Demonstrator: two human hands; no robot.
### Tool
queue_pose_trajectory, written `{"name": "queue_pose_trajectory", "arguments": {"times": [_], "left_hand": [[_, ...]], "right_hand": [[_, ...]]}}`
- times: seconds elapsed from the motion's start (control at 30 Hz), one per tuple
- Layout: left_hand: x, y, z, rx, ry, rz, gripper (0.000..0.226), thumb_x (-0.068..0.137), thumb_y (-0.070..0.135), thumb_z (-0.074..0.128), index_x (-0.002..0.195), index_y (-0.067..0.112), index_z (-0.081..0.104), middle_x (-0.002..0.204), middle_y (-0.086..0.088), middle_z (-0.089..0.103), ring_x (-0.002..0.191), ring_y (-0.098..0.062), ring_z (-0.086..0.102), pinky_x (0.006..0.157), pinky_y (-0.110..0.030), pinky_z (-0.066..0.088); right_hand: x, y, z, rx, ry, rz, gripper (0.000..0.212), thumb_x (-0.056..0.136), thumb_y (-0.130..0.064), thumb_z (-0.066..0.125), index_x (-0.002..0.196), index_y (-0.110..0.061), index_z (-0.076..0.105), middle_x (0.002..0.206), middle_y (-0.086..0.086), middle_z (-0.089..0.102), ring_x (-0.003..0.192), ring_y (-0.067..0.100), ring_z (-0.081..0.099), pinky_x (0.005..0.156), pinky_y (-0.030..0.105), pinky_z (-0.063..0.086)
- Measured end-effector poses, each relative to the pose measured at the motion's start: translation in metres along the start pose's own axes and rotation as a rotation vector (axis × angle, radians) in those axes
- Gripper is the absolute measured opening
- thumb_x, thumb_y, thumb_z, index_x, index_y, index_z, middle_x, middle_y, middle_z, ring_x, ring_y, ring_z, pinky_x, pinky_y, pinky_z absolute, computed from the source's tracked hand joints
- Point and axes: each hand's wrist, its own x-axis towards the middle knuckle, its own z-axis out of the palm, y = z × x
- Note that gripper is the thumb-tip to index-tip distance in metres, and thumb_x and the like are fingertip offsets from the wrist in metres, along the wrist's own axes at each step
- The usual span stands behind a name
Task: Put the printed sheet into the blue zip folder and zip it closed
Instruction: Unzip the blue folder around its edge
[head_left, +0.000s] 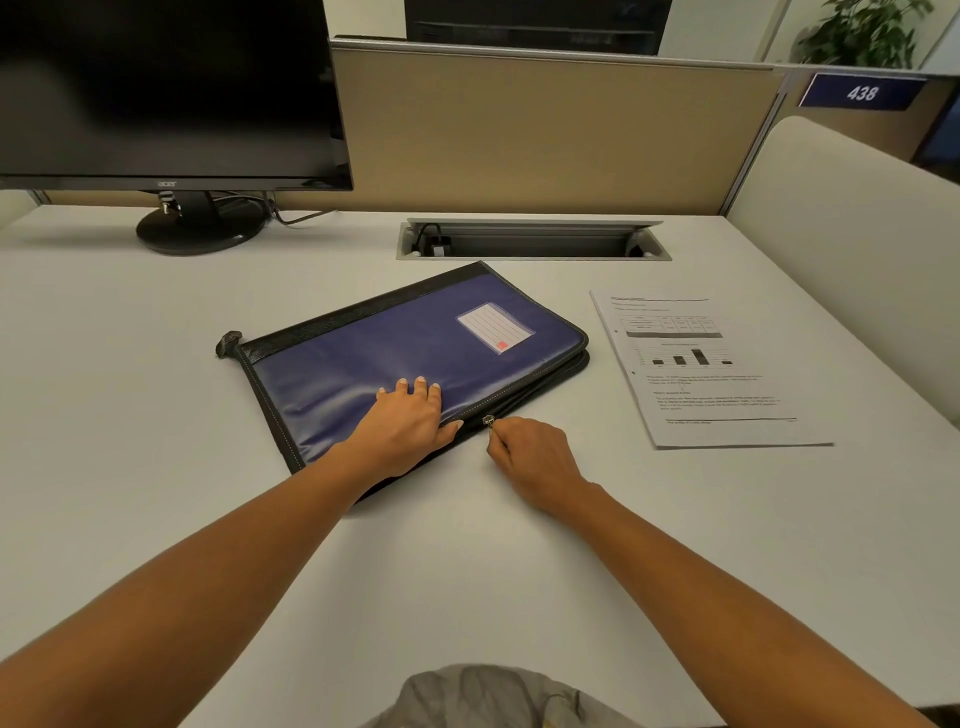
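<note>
The blue zip folder (395, 343) with black edging and a white label lies flat and slanted on the desk's middle. My left hand (408, 423) presses flat on its near part, fingers spread. My right hand (535, 460) pinches the small metal zipper pull (488, 421) on the folder's near edge. The printed sheet (701, 369), with a table, bar chart and text, lies on the desk to the right of the folder, apart from it.
A black monitor (166, 93) on a round stand sits at the back left. A cable tray opening (535, 241) is sunk into the desk behind the folder. A beige partition (545, 130) closes the back and right sides.
</note>
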Motion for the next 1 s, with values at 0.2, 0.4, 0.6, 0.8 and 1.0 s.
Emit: {"name": "queue_pose_trajectory", "arguments": {"times": [0.2,0.4,0.6,0.8,1.0], "left_hand": [[0.0,-0.001,0.0,0.002,-0.006,0.0,0.067,0.094,0.051,0.025,0.141,0.004,0.022,0.147,-0.019,0.031,0.133,-0.037,0.032,0.108,-0.05,0.031],[0.0,-0.003,0.0,-0.02,0.0,0.001,0.067,0.094,0.052,0.025,0.141,0.005,0.023,0.145,-0.019,0.033,0.132,-0.035,0.034,0.107,-0.049,0.032],[0.001,-0.001,-0.001,-0.021,0.01,0.017,0.067,0.094,0.052,0.024,0.141,0.004,0.024,0.145,-0.019,0.034,0.131,-0.036,0.034,0.107,-0.049,0.034],[0.0,-0.001,0.001,-0.018,0.015,0.023,0.066,0.094,0.052,0.024,0.14,0.004,0.024,0.145,-0.02,0.033,0.131,-0.037,0.034,0.108,-0.049,0.034],[0.001,0.003,-0.003,0.001,0.009,0.019,0.067,0.095,0.051,0.022,0.141,0.002,0.023,0.147,-0.022,0.03,0.132,-0.04,0.032,0.107,-0.051,0.034]], "right_hand": [[0.0,0.0,0.001,-0.008,0.032,0.035,0.031,0.09,-0.018,0.039,0.06,-0.015,0.032,0.059,0.001,0.038,0.057,0.019,0.035,0.046,0.022,0.015],[0.004,0.003,-0.001,-0.019,0.044,0.107,0.042,0.092,-0.019,0.038,0.054,-0.025,0.021,0.052,-0.007,0.028,0.053,0.014,0.032,0.047,0.022,0.015],[0.01,0.016,-0.004,0.003,0.113,0.176,0.031,0.089,-0.016,0.041,0.059,-0.015,0.034,0.056,-0.001,0.038,0.056,0.017,0.035,0.047,0.024,0.016],[0.018,0.036,-0.011,-0.031,0.159,0.291,0.042,0.092,-0.019,0.041,0.053,-0.023,0.026,0.051,-0.008,0.031,0.055,0.016,0.038,0.046,0.022,0.018],[0.023,0.042,-0.011,-0.031,0.172,0.33,0.036,0.092,-0.018,0.04,0.057,-0.015,0.033,0.054,-0.001,0.037,0.057,0.019,0.04,0.047,0.026,0.021]]}}
